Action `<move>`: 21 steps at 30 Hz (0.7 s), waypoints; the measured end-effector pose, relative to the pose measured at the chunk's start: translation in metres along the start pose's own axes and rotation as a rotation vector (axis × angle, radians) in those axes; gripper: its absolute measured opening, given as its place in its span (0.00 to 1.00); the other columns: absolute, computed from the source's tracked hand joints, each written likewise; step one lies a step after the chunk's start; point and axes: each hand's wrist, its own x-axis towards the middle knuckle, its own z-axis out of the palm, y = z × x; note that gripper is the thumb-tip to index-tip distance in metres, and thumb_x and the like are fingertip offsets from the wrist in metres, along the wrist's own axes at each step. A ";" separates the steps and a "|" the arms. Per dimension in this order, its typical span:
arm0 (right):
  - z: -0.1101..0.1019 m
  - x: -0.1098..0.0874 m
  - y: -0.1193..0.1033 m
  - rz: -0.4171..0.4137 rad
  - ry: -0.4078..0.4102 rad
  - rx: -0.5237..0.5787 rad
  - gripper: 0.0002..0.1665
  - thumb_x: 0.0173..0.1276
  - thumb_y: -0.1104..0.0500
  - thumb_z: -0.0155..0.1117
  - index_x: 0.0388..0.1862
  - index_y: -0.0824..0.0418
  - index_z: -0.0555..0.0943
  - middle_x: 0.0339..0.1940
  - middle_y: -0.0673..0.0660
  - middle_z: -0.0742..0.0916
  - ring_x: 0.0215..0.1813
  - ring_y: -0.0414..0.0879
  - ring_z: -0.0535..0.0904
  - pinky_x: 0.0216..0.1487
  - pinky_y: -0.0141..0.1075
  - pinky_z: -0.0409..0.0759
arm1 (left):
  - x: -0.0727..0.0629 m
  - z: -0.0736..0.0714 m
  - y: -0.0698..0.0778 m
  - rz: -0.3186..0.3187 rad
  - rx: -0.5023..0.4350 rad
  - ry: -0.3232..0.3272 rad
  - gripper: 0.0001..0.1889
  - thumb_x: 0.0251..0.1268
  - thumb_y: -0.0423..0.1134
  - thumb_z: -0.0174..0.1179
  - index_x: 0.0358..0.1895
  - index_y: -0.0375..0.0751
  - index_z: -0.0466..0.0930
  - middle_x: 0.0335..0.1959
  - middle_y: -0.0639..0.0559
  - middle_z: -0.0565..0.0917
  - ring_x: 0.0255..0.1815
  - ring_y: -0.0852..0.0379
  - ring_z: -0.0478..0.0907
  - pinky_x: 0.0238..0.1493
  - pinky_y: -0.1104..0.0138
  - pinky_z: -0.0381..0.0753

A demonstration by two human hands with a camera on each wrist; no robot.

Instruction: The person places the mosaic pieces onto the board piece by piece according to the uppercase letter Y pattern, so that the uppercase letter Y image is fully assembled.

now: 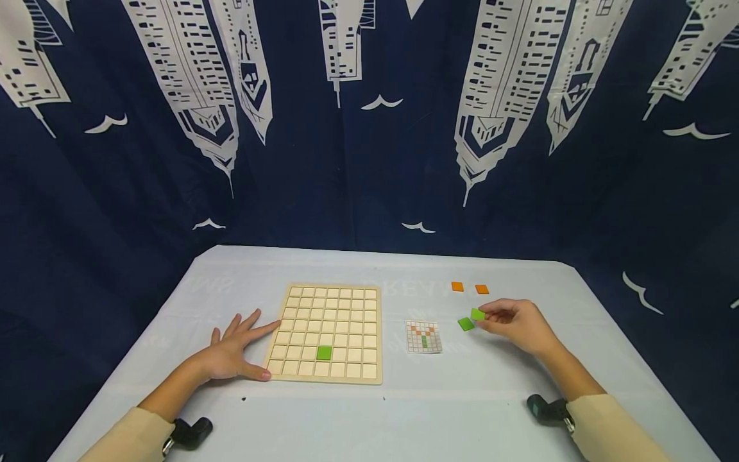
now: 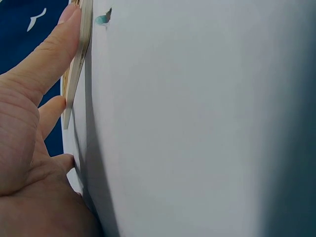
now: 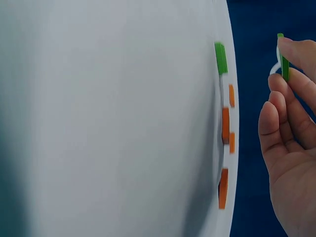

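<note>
A wooden grid board lies on the table with one green tile set in a cell near its front edge. My left hand rests flat on the table with straight fingers, its thumb and index finger against the board's left edge. My right hand pinches a green tile just above the table; the right wrist view shows that tile edge-on between thumb and fingertips. A second green tile lies on the table beside it.
A small pattern card lies between the board and my right hand. Two orange tiles lie farther back on the right. The white tablecloth covers the table; a dark blue printed curtain hangs behind.
</note>
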 end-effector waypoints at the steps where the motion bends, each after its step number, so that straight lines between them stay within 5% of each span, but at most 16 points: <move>1: 0.002 -0.001 -0.002 -0.009 0.000 0.001 0.18 0.58 0.58 0.81 0.45 0.64 0.89 0.33 0.55 0.90 0.33 0.38 0.83 0.35 0.30 0.84 | 0.000 0.000 0.000 0.002 0.000 0.001 0.58 0.37 0.60 0.82 0.79 0.53 0.64 0.84 0.30 0.44 0.80 0.17 0.31 0.65 0.18 0.25; 21: 0.038 -0.017 -0.031 -0.094 -0.032 0.101 0.15 0.56 0.57 0.83 0.41 0.58 0.90 0.31 0.51 0.89 0.33 0.39 0.83 0.36 0.32 0.84 | -0.001 0.000 0.000 0.001 -0.018 -0.003 0.58 0.37 0.59 0.82 0.79 0.54 0.64 0.84 0.30 0.44 0.80 0.18 0.30 0.65 0.19 0.23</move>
